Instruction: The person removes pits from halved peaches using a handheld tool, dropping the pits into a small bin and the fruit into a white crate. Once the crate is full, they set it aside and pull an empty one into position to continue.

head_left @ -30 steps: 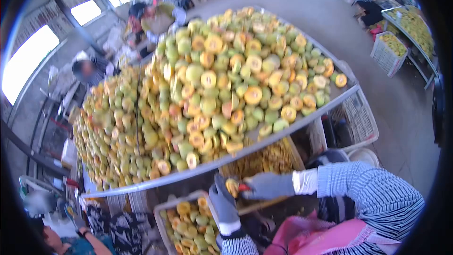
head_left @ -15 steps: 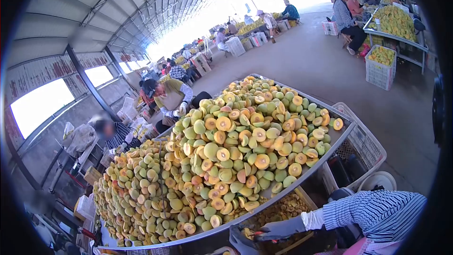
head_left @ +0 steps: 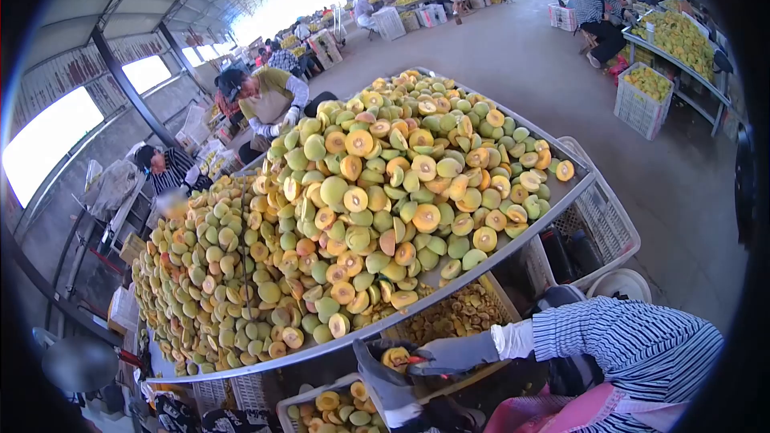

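My left hand, in a grey glove, is closed around a cut peach half, its orange flesh facing up. Against the fruit, my right hand, also gloved, grips a small tool with a red part; its working end is hidden at the peach. Both hands are just below the metal rim of a table heaped with halved peaches. Below my left hand stands a crate with more peach halves.
Under the table edge, a crate holds brown-yellow scraps. A white crate with dark items and a white bucket stand at right. Co-workers sit across the table; others work at farther tables.
The view has tilted down and shifted, showing more of the peach crate below. My hands stay together at the peach half, which is now seen more clearly.
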A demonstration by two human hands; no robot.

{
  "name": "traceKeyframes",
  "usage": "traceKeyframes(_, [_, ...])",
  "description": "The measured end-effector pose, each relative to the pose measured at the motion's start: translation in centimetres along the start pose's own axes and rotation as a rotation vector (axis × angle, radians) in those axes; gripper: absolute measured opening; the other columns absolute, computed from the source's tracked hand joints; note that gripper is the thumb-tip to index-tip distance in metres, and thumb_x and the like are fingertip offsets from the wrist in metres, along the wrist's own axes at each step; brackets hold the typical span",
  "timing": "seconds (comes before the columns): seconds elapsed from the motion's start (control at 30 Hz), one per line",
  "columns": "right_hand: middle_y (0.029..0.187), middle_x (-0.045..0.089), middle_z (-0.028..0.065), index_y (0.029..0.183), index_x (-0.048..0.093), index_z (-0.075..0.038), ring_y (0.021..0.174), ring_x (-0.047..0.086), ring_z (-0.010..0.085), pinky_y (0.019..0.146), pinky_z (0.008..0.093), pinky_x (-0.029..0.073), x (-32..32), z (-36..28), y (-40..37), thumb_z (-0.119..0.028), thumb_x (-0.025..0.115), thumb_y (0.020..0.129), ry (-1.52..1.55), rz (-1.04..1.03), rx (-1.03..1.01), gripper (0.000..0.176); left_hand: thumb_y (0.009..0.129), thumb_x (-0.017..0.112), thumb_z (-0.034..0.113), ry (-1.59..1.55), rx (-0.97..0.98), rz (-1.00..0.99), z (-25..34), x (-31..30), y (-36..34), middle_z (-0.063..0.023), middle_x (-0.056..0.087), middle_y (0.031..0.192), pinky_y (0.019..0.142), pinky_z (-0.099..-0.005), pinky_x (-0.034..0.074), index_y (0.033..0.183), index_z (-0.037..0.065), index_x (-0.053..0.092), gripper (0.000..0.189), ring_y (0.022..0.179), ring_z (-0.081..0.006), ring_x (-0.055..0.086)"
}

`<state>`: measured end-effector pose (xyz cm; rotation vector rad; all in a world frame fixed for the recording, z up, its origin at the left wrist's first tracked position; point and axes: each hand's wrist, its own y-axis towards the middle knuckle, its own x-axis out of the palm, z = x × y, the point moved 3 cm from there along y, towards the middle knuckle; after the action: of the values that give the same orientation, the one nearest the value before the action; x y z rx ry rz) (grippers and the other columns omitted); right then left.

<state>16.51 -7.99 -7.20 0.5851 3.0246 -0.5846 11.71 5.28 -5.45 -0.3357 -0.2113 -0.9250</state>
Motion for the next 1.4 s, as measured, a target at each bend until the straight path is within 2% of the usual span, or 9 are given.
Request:
traceKeyframes(0.27, [0.075, 0.066, 0.0153, 0.105, 0.057, -0.002, 0.062, 0.066, 0.0281, 0.059, 0.0405, 0.051, 1.6, 2.6, 1.8, -0.049, 0.052, 0.098, -0.512, 0.348, -0.247, 0.047, 0.102, 0.035, 0.058, -0.110, 0.278, 0.139, -1.2, -0.2, 0.3, -0.0118, 0.061, 0.076, 0.066, -0.0363, 0.057, 0.087, 0.003, 0.054, 0.060, 0.068, -0.0269, 0.065])
traceKeyframes(0.37, [0.070, 0.062, 0.0099, 0.102, 0.056, -0.003, 0.054, 0.060, 0.0205, 0.050, 0.0357, 0.048, 1.1, -0.7, 0.2, -0.048, 0.051, 0.098, -0.023, 0.014, -0.022, 0.046, 0.102, 0.031, 0.058, -0.155, 0.292, 0.128, -1.2, -0.8, 0.0, -0.0153, 0.064, 0.083, 0.073, -0.0387, 0.056, 0.091, 0.002, 0.054, 0.061, 0.074, -0.0278, 0.066])
traceKeyframes(0.43, [0.063, 0.055, 0.0046, 0.090, 0.055, -0.002, 0.049, 0.053, 0.0142, 0.043, 0.0318, 0.043, 1.1, -0.2, 0.2, -0.051, 0.052, 0.098, 0.148, -0.060, -0.018, 0.049, 0.103, 0.030, 0.053, 0.599, 0.867, 0.172, 0.4, -0.1, -0.8, -0.0170, 0.066, 0.085, 0.074, -0.0390, 0.056, 0.090, 0.002, 0.054, 0.058, 0.075, -0.0285, 0.066])
traceKeyframes(0.6, [0.055, 0.049, 0.0015, 0.071, 0.054, -0.005, 0.043, 0.048, 0.0120, 0.039, 0.0292, 0.037, 1.1, 0.0, 0.0, -0.065, 0.053, 0.092, 0.190, -0.079, -0.014, 0.063, 0.102, 0.043, 0.049, -0.235, 0.168, 0.018, -1.1, -1.1, 0.3, -0.0139, 0.066, 0.083, 0.073, -0.0352, 0.054, 0.091, 0.001, 0.055, 0.051, 0.071, -0.0248, 0.065])
traceKeyframes(0.83, [0.055, 0.047, -0.0008, 0.074, 0.056, -0.009, 0.041, 0.046, 0.0115, 0.038, 0.0273, 0.035, 1.4, -0.1, -0.4, -0.067, 0.053, 0.091, 0.263, -0.145, 0.075, 0.060, 0.105, 0.027, 0.047, 0.902, 0.945, 0.287, 0.3, -0.8, -0.8, -0.0156, 0.067, 0.078, 0.072, -0.0374, 0.055, 0.083, -0.001, 0.057, 0.060, 0.068, -0.0257, 0.066])
traceKeyframes(0.9, [0.057, 0.048, -0.0018, 0.080, 0.058, -0.010, 0.039, 0.044, 0.0092, 0.036, 0.0259, 0.035, 1.0, 0.4, -0.4, -0.066, 0.053, 0.092, 0.467, -0.291, 0.123, 0.057, 0.104, 0.045, 0.043, 0.047, 0.512, -0.197, 0.0, -0.6, -0.3, -0.0158, 0.061, 0.081, 0.067, -0.0354, 0.056, 0.107, -0.002, 0.053, 0.046, 0.068, -0.0261, 0.064])
traceKeyframes(1.03, [0.059, 0.049, -0.0051, 0.091, 0.059, -0.010, 0.041, 0.044, 0.0055, 0.036, 0.0222, 0.035, 1.8, 1.2, -0.8, -0.062, 0.050, 0.095, 0.772, -0.566, 0.191, 0.053, 0.102, 0.036, 0.057, -0.042, -0.051, -0.257, -0.4, -1.8, 0.6, -0.0121, 0.061, 0.065, 0.062, -0.0340, 0.056, 0.078, 0.001, 0.058, 0.064, 0.064, -0.0234, 0.066])
traceKeyframes(1.23, [0.060, 0.050, -0.0036, 0.095, 0.061, -0.010, 0.044, 0.046, 0.0059, 0.037, 0.0222, 0.036, 2.7, 2.9, -0.7, -0.061, 0.051, 0.095, 0.861, -0.631, 0.244, 0.052, 0.101, 0.039, 0.057, 0.399, 0.269, -0.393, 0.2, -1.5, -0.4, -0.0130, 0.064, 0.066, 0.061, -0.0343, 0.056, 0.068, 0.002, 0.058, 0.068, 0.060, -0.0233, 0.065])
traceKeyframes(1.4, [0.061, 0.053, -0.0002, 0.087, 0.061, -0.007, 0.048, 0.053, 0.0115, 0.042, 0.0270, 0.040, 2.4, 2.8, -0.4, -0.066, 0.049, 0.093, 0.301, -0.412, 0.105, 0.061, 0.096, 0.037, 0.069, -0.067, -0.167, -0.097, -2.2, -2.9, -0.7, -0.0133, 0.062, 0.064, 0.058, -0.0362, 0.057, 0.069, 0.003, 0.057, 0.074, 0.058, -0.0264, 0.064])
